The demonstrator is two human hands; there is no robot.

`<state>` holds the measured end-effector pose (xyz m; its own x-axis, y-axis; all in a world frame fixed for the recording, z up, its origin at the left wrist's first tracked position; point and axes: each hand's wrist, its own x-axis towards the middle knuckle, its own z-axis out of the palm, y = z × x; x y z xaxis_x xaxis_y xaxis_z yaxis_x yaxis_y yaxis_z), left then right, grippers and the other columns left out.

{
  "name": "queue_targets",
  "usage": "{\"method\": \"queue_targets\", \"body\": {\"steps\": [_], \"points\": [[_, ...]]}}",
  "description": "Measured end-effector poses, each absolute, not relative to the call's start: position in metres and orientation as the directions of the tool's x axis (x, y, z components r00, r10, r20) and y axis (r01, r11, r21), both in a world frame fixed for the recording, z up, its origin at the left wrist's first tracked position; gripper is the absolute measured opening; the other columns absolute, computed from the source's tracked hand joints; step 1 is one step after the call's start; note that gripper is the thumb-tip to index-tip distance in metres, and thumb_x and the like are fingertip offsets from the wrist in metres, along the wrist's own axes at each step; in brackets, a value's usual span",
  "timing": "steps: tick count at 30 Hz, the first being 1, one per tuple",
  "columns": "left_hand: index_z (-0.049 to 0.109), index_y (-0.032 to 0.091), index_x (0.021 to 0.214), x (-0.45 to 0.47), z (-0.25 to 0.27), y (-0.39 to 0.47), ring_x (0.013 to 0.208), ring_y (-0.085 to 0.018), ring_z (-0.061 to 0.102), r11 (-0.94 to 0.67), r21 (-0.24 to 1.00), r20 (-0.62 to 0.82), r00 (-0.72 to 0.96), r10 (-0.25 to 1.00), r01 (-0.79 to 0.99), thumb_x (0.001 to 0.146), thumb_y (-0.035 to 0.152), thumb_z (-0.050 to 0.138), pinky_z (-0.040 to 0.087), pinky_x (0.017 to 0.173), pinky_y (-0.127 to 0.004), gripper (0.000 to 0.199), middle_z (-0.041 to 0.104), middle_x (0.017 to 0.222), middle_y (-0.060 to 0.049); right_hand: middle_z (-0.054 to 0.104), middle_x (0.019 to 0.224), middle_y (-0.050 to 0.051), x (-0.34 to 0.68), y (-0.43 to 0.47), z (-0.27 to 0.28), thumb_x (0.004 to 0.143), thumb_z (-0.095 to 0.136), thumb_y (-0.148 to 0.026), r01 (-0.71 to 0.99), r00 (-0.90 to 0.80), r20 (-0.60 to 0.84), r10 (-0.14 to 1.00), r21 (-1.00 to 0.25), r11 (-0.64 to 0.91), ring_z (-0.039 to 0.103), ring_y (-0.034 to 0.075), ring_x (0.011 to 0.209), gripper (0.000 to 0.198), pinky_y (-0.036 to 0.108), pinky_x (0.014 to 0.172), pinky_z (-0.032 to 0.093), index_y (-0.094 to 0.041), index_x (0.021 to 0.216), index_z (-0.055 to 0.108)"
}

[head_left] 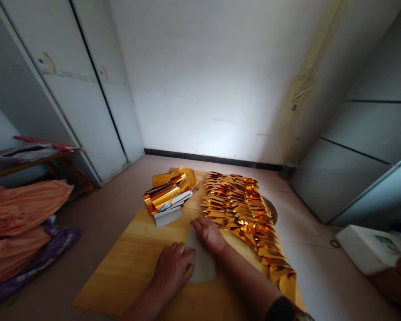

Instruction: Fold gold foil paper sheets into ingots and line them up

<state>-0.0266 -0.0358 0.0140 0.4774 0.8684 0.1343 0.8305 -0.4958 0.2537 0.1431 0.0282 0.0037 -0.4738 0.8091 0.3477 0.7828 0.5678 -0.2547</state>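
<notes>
A pale grey sheet of paper (203, 266) lies on the wooden board (120, 263), under and between my hands. My left hand (173, 265) is at the sheet's left edge, its fingers bent and its thumb and forefinger closed on the paper. At the sheet's far end, my right hand (209, 234) has its fingers curled over the paper's edge. Beyond my hands is a loose stack of gold foil paper (173, 191), some sheets showing white backs. To the right, folded gold foil pieces (235, 200) lie overlapped in several rows that run down toward my right forearm.
Part of a round container (272, 211) shows behind the board's right side. Orange and purple bags (23, 209) lie at the left, near a low wooden shelf. A white box (370, 249) stands on the floor at right. Cabinets flank the white wall (203, 80).
</notes>
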Motion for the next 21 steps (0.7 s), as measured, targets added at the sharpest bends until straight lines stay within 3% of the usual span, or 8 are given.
{"method": "queue_targets", "body": {"steps": [3,5,8,10,13,17,19,21], "points": [[0.065,0.02,0.083,-0.024,0.011,-0.036,0.094,-0.025,0.055,-0.58,0.208,0.223,0.54,0.812,0.787,0.074,0.015,0.058,0.044,0.081,-0.037,0.012,0.062,0.101,-0.009,0.062,0.113,0.01,0.142,0.011,0.009,0.091,0.046,-0.013,0.752,-0.514,0.427,0.744,-0.192,0.631,0.055,0.02,0.099,0.025,0.037,0.091,0.043,-0.021,0.11,0.061],[0.064,0.019,0.092,-0.024,0.004,-0.035,0.096,-0.024,0.055,-0.621,0.226,0.25,0.572,0.781,0.75,0.074,0.01,0.055,0.045,0.083,-0.038,0.022,0.063,0.107,-0.009,0.062,0.115,0.01,0.147,-0.006,0.013,0.092,0.045,-0.016,0.715,-0.552,0.442,0.707,-0.186,0.674,0.055,0.021,0.1,0.023,0.038,0.09,0.043,-0.02,0.107,0.062],[0.062,0.019,0.102,-0.027,-0.007,-0.032,0.103,-0.024,0.055,-0.646,0.275,0.291,0.578,0.762,0.712,0.073,0.008,0.053,0.045,0.088,-0.038,0.032,0.063,0.11,-0.008,0.063,0.113,0.01,0.162,-0.031,0.013,0.089,0.054,-0.029,0.66,-0.613,0.368,0.699,-0.247,0.709,0.056,0.022,0.098,0.025,0.037,0.088,0.045,-0.019,0.11,0.062],[0.063,0.019,0.098,-0.03,-0.01,-0.028,0.108,-0.025,0.055,-0.642,0.289,0.313,0.564,0.764,0.71,0.074,0.01,0.054,0.043,0.093,-0.04,0.027,0.063,0.115,-0.009,0.059,0.122,0.011,0.176,-0.043,0.01,0.078,0.066,-0.044,0.647,-0.63,0.303,0.716,-0.306,0.699,0.054,0.026,0.106,0.043,0.04,0.093,0.043,-0.019,0.113,0.061],[0.064,0.019,0.093,-0.037,-0.007,-0.021,0.11,-0.027,0.055,-0.64,0.323,0.302,0.565,0.768,0.697,0.076,0.02,0.059,0.041,0.096,-0.042,0.018,0.062,0.119,-0.01,0.06,0.121,0.008,0.191,-0.051,0.004,0.076,0.069,-0.043,0.634,-0.638,0.244,0.73,-0.37,0.679,0.052,0.025,0.109,0.042,0.039,0.097,0.039,-0.021,0.112,0.062],[0.062,0.023,0.113,-0.045,0.001,-0.015,0.112,-0.029,0.053,-0.693,0.345,0.276,0.637,0.72,0.633,0.07,0.049,0.068,0.038,0.097,-0.044,0.05,0.06,0.122,-0.01,0.065,0.109,0.005,0.189,-0.048,-0.001,0.089,0.056,-0.029,0.655,-0.592,0.285,0.754,-0.375,0.656,0.054,0.02,0.102,0.016,0.035,0.092,0.038,-0.024,0.1,0.066],[0.06,0.024,0.12,-0.05,0.003,-0.014,0.112,-0.031,0.053,-0.723,0.331,0.266,0.675,0.688,0.606,0.062,0.062,0.069,0.037,0.097,-0.044,0.07,0.058,0.125,-0.011,0.067,0.099,0.004,0.183,-0.044,-0.002,0.092,0.05,-0.026,0.68,-0.56,0.306,0.77,-0.36,0.638,0.055,0.018,0.093,0.017,0.033,0.086,0.038,-0.024,0.091,0.067],[0.061,0.025,0.12,-0.054,0.001,-0.013,0.112,-0.031,0.052,-0.732,0.317,0.255,0.69,0.678,0.603,0.06,0.066,0.069,0.037,0.098,-0.044,0.074,0.057,0.127,-0.012,0.067,0.093,0.004,0.179,-0.039,-0.004,0.092,0.05,-0.026,0.694,-0.551,0.305,0.777,-0.349,0.63,0.054,0.017,0.089,0.018,0.033,0.082,0.036,-0.023,0.086,0.067]]}}
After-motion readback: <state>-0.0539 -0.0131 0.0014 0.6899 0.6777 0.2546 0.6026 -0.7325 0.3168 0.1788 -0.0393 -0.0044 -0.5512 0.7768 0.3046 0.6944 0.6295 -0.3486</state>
